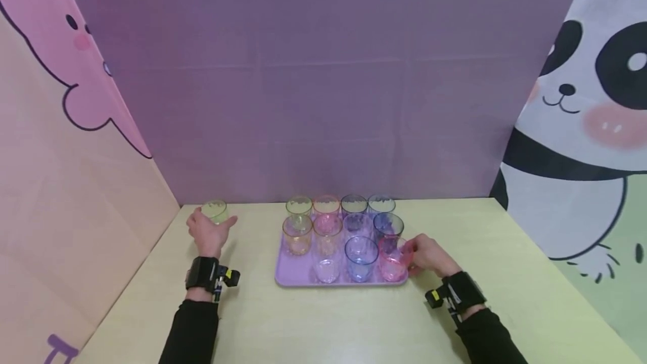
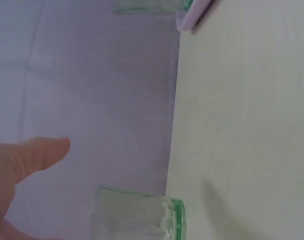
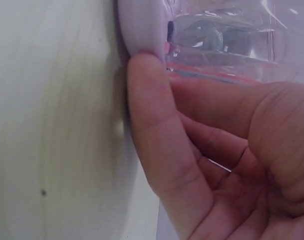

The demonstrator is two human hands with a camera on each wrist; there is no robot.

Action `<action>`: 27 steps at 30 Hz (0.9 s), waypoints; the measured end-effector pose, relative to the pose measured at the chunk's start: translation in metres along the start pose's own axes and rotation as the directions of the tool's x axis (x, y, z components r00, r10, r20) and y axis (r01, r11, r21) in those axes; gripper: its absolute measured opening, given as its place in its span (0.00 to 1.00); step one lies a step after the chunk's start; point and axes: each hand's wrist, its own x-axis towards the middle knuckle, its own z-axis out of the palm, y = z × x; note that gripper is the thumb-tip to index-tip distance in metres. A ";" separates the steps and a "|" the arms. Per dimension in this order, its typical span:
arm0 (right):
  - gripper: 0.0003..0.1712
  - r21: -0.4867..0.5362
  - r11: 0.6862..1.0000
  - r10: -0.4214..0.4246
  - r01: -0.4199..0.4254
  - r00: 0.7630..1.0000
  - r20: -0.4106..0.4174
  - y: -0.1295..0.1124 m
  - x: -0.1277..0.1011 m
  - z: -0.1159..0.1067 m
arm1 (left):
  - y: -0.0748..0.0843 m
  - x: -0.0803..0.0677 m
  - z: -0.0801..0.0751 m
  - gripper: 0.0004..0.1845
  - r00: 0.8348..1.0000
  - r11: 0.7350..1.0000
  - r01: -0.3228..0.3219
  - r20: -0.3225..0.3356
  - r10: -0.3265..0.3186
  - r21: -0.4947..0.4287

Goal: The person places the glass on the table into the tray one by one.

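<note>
At the table's far left stands a clear green glass (image 1: 215, 212). My left hand (image 1: 208, 232) is around it, thumb spread wide and apart from the glass (image 2: 139, 217) in the left wrist view. A pink glass (image 1: 393, 265) stands at the front right corner of a purple tray (image 1: 295, 271). From its right side my right hand (image 1: 429, 256) holds it with bent fingers, partly seen through the glass. In the right wrist view one fingertip (image 3: 147, 75) lies against the tray's outer rim (image 3: 140, 27), while another digit reaches along the glass.
Several tinted glasses stand in rows on the tray, among them a blue glass (image 1: 361, 260) beside the pink one and a clear glass (image 1: 327, 267) at the front. A purple cloth wall (image 1: 323, 100) rises behind the table (image 1: 323, 324). Printed panels stand on both sides.
</note>
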 end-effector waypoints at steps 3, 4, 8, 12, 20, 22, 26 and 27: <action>0.13 -0.012 1.000 0.003 -0.003 1.000 -0.003 0.000 0.001 -0.001 | -0.008 0.006 -0.001 0.54 0.999 0.999 -0.017 0.032 0.015 0.038; 0.13 -0.014 1.000 0.002 -0.002 1.000 -0.002 0.000 0.001 -0.001 | -0.009 0.009 -0.002 0.55 0.999 0.999 -0.013 0.042 0.011 0.049; 0.13 -0.019 1.000 0.003 -0.003 1.000 -0.001 0.000 0.002 -0.001 | -0.012 0.021 -0.004 0.58 0.997 0.997 0.014 0.074 -0.020 0.081; 0.13 -0.026 1.000 0.001 -0.001 1.000 -0.001 0.000 0.001 -0.002 | -0.010 0.031 -0.007 0.60 0.992 0.993 0.047 0.110 -0.059 0.109; 0.14 -0.021 1.000 -0.008 0.008 1.000 0.002 0.000 0.000 -0.002 | -0.014 0.043 -0.007 0.60 0.977 0.990 0.083 0.187 -0.103 0.111; 0.13 -0.015 1.000 -0.008 0.008 1.000 0.001 0.001 0.001 -0.001 | -0.017 0.046 -0.006 0.61 0.975 0.991 0.075 0.199 -0.096 0.109; 0.14 -0.019 1.000 -0.007 0.007 1.000 -0.004 0.001 0.002 0.000 | -0.023 0.049 -0.007 0.59 0.973 0.992 0.067 0.213 -0.089 0.106; 0.14 -0.025 1.000 -0.008 0.008 1.000 -0.005 0.001 0.002 0.001 | -0.024 0.049 -0.007 0.58 0.972 0.992 0.072 0.216 -0.092 0.100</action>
